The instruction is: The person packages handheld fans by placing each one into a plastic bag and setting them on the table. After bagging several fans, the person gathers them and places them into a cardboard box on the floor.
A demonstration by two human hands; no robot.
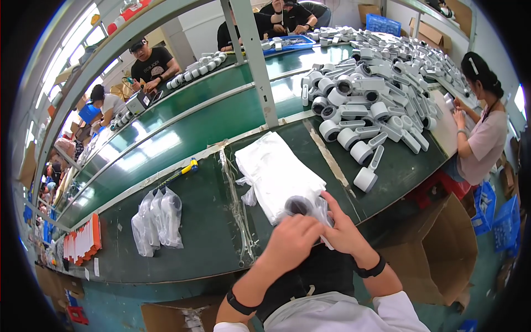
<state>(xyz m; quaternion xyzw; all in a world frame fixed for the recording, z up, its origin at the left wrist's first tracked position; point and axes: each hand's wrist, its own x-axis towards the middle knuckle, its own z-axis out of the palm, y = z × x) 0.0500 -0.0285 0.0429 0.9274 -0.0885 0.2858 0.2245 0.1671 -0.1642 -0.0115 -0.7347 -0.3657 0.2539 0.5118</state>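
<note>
Close to my body, at the table's front edge, I hold a white plastic device with a round dark end (297,206), partly inside a clear plastic bag. My left hand (294,238) is closed over its near side, fingers curled at the bag. From the right, my right hand (344,231) grips the bag and device, its index finger stretched along the side. Just beyond both hands lies a stack of white plastic bags (279,171). Much of the device is hidden by my fingers and the film.
Several bagged devices (157,221) lie at left, near a yellow-and-black tool (191,166) and orange-edged cards (83,240). A large heap of white devices (365,105) fills the right. A metal post (260,66) rises ahead. Open cardboard box (442,249) below right; co-worker (484,127) beyond.
</note>
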